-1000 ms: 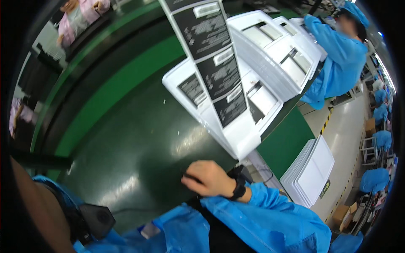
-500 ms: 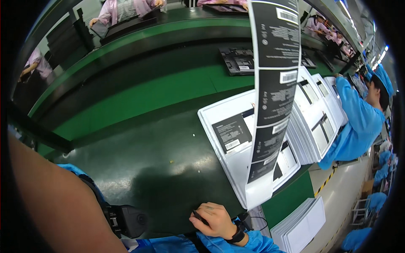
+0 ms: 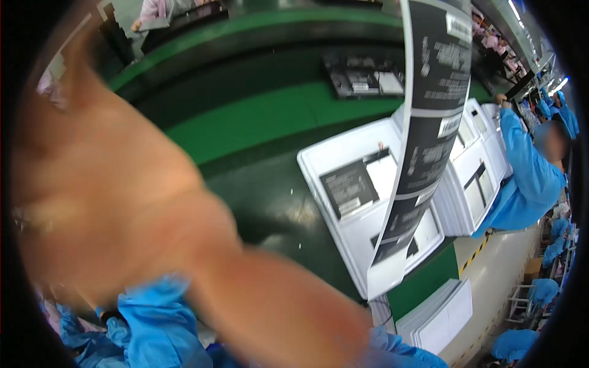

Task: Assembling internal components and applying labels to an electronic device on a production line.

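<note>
My left hand fills the left side, very close and smeared by motion. A long finger-like part of it stretches to the lower right, and what its fingers do is unclear. My right hand does not show, and the place where it was lies behind the blurred skin. Blue sleeve cloth appears below the large hand. Beyond it, a hanging strip of black printed labels partly covers a white tray. Inside that tray lies a flat black printed piece, with white pieces alongside.
White trays are piled to the right, near a co-worker in blue. An open laptop base rests on the green surface farther back. Low on the right stands a stack of white panels. Other workers sit across the line.
My left hand has swept across the view from the left edge. My right hand, which gripped a small black item by the bench edge, is no longer visible. The scene has shifted slightly rightward.
</note>
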The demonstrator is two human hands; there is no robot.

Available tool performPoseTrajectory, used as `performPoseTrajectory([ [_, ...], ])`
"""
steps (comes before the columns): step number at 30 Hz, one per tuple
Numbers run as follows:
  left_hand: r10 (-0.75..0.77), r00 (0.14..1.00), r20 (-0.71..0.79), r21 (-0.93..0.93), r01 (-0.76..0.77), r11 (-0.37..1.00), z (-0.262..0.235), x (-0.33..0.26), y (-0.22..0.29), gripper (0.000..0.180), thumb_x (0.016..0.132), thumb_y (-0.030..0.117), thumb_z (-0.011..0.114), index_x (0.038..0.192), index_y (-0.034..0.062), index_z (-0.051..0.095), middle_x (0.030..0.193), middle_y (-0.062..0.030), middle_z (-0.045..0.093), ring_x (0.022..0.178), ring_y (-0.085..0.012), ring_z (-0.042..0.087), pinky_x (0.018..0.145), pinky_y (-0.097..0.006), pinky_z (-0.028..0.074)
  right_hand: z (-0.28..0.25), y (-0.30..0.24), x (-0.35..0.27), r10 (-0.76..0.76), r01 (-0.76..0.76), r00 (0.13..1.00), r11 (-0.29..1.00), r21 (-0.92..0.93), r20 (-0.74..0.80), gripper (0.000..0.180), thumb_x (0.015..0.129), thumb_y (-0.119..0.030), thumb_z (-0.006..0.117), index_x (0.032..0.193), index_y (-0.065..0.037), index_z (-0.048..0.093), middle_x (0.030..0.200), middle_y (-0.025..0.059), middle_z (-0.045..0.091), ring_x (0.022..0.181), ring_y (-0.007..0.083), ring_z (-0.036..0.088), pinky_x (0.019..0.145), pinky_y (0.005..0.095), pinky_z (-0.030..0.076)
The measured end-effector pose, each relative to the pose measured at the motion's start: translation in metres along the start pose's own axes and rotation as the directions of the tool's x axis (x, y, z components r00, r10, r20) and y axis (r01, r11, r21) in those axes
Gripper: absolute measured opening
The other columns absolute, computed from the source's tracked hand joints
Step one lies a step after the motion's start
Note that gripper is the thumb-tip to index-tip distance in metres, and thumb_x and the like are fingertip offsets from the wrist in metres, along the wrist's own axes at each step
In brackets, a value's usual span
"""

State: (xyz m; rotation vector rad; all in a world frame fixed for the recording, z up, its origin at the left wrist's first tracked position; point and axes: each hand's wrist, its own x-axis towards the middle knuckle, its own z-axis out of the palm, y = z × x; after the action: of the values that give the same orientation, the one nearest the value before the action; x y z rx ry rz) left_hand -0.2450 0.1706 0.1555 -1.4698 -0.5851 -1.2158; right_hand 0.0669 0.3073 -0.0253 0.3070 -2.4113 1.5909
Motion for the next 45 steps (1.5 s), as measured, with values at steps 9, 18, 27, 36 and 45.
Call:
performPoseTrajectory([
  [9,-0.925,-0.019,0.379,0.765,0.569,0.302,0.104,-0.26,-0.019,0.104,0.081,0.048,0.084,0.161,0.0071,0.031,0.149,-0.0355,0.045,0.138,-0.0468,0.047,0.117,-0.052,0.038,0.013,-0.006,-0.013,-0.038,0.039,0.993,0.999,0.005,-0.115,0.014,0.084,-0.001,0.071,0.076,0.003,0.059,0.068,0.0178,0.054,0.057,0.0363,0.054,0.052,0.0442,0.043],
  [18,-0.889,0.155,0.431,0.722,0.532,0.442,0.089,-0.299,-0.082,0.038,0.09,0.022,0.072,0.127,0.0117,0.069,0.107,-0.0163,0.075,0.113,-0.0393,0.065,0.094,-0.047,0.053,0.018,0.006,-0.008,-0.009,0.023,0.989,0.995,0.096,-0.147,0.014,0.08,0.0,0.074,0.075,0.002,0.061,0.065,0.014,0.053,0.053,0.0306,0.053,0.048,0.0416,0.041],
  [27,-0.996,-0.006,0.088,0.519,0.854,0.041,0.136,-0.312,-0.124,0.03,0.091,0.002,0.063,0.12,0.0042,0.066,0.101,-0.0199,0.074,0.089,-0.0391,0.073,0.084,-0.043,0.058,0.017,0.003,-0.001,0.073,-0.047,0.969,0.992,0.115,-0.235,0.018,0.083,-0.002,0.074,0.074,0.002,0.059,0.065,0.0136,0.054,0.053,0.0308,0.054,0.047,0.0411,0.041],
  [36,-0.76,-0.648,-0.053,-0.28,0.74,-0.612,0.16,-0.299,-0.158,0.028,0.095,0.016,0.069,0.113,-0.0055,0.066,0.102,-0.0132,0.068,0.084,-0.0211,0.069,0.072,-0.044,0.06,0.012,0.001,0.01,0.108,-0.082,0.962,0.99,0.111,-0.251,0.017,0.084,-0.002,0.073,0.075,0.002,0.059,0.066,0.0142,0.055,0.055,0.0317,0.056,0.049,0.0417,0.042],
  [45,-0.947,-0.305,-0.097,-0.222,0.935,-0.278,0.024,-0.255,-0.076,0.062,0.089,0.014,0.074,0.142,-0.0082,0.052,0.128,-0.0173,0.067,0.114,-0.0233,0.065,0.1,-0.035,0.049,0.024,-0.021,-0.006,0.142,-0.136,0.956,0.99,0.043,-0.258,0.013,0.087,-0.004,0.07,0.08,0.002,0.06,0.073,0.0183,0.062,0.061,0.0357,0.061,0.056,0.0421,0.049],
])
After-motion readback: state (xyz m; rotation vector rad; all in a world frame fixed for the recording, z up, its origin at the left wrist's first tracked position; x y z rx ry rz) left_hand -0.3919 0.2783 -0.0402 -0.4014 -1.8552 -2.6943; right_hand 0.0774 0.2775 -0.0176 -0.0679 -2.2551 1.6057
